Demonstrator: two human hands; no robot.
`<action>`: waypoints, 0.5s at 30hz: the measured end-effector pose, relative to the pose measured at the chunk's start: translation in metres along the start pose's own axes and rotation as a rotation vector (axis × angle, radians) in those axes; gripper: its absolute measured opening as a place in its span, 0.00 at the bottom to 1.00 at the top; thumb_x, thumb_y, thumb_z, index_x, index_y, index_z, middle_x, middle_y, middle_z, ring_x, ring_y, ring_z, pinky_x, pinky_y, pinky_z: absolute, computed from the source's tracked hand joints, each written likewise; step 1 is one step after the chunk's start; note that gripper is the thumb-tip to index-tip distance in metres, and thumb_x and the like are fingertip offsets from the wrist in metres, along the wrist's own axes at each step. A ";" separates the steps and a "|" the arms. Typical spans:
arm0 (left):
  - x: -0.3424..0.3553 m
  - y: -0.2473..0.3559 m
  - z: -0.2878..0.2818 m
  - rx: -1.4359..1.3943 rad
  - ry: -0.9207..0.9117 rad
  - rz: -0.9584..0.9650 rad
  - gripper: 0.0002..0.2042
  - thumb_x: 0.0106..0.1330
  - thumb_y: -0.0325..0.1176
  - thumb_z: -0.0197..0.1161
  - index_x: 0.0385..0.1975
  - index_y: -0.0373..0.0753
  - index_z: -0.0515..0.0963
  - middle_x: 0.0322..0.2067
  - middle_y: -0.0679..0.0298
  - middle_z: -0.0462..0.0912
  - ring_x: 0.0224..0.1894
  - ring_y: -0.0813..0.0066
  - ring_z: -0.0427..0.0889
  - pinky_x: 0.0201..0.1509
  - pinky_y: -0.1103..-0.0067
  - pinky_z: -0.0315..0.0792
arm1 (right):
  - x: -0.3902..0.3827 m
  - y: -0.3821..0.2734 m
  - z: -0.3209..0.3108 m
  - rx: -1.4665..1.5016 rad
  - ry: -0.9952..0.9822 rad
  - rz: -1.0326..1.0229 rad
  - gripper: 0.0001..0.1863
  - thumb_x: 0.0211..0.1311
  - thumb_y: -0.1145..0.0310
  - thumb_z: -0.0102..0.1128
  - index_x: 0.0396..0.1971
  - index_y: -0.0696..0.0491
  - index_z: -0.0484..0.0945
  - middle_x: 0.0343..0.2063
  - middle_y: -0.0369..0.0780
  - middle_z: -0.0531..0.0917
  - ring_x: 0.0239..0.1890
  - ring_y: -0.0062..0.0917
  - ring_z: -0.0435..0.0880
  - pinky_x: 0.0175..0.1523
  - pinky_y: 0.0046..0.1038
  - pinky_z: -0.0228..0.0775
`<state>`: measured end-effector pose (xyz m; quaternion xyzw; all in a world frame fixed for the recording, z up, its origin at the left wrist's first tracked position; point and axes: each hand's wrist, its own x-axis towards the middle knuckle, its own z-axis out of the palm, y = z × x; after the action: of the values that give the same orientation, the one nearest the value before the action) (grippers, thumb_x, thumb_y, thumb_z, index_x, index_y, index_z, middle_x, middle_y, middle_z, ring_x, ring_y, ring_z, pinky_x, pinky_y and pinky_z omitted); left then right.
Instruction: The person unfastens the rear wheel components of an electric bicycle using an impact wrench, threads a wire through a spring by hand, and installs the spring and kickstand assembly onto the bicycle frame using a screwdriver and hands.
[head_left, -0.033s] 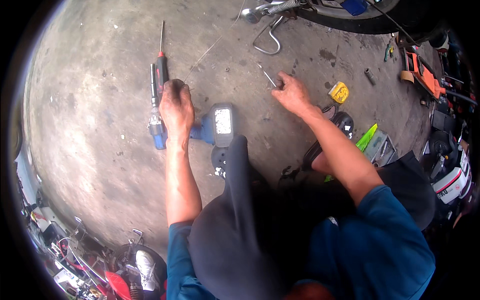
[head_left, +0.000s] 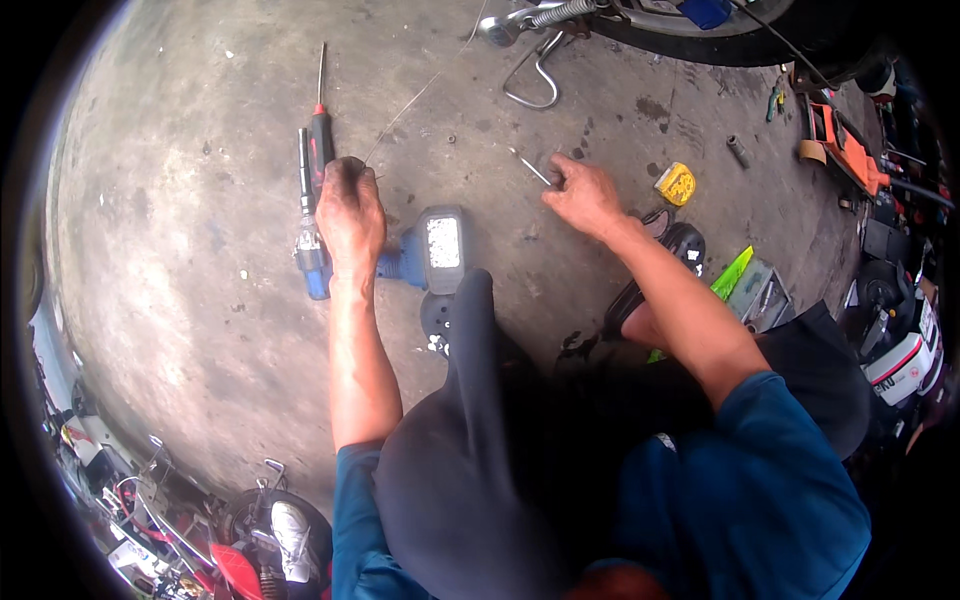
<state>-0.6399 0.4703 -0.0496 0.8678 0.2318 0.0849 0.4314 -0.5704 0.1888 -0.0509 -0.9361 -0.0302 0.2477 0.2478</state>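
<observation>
My left hand is closed with fingers pinched together on a thin wire, which runs up and right toward the motorcycle wheel. Right beside that hand lie a screwdriver with a red and black handle and a blue impact wrench with a long socket on its nose; its battery shows right of my wrist. Farther right, my right hand pinches a thin silvery rod, its pale tip pointing up and left above the concrete. Whether rod and wire connect is not visible.
A motorcycle wheel and a bent metal stand are at the top. Right of my right hand lie a yellow object, a socket and an orange jack. Parts and another wheel crowd the lower left.
The rod in my right hand has tilted flatter, its tip lower and a little left. Both hands have shifted very slightly left; the tools on the floor stay in place.
</observation>
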 end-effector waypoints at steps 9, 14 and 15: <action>0.009 -0.007 -0.004 0.070 0.029 -0.009 0.08 0.62 0.29 0.56 0.38 0.35 0.77 0.35 0.52 0.80 0.39 0.54 0.80 0.43 0.68 0.72 | -0.048 0.044 0.012 -0.260 -0.507 -0.666 0.12 0.47 0.67 0.57 0.34 0.53 0.72 0.32 0.44 0.78 0.37 0.43 0.78 0.43 0.41 0.70; 0.009 0.001 0.005 -0.108 -0.041 -0.117 0.13 0.65 0.35 0.56 0.41 0.32 0.77 0.25 0.61 0.80 0.26 0.75 0.79 0.32 0.79 0.72 | -0.024 0.071 -0.027 -0.318 -0.549 -0.802 0.15 0.54 0.65 0.56 0.42 0.51 0.73 0.46 0.42 0.74 0.50 0.39 0.73 0.49 0.38 0.69; 0.010 0.010 0.003 -0.147 -0.062 -0.140 0.12 0.64 0.34 0.56 0.39 0.31 0.77 0.26 0.59 0.80 0.25 0.75 0.80 0.32 0.80 0.72 | -0.012 0.075 -0.038 -0.265 -0.382 -0.809 0.16 0.56 0.63 0.56 0.43 0.51 0.73 0.45 0.43 0.76 0.49 0.41 0.75 0.49 0.38 0.69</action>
<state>-0.6268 0.4675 -0.0442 0.8176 0.2717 0.0445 0.5057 -0.5679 0.1037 -0.0528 -0.8104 -0.4692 0.2930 0.1930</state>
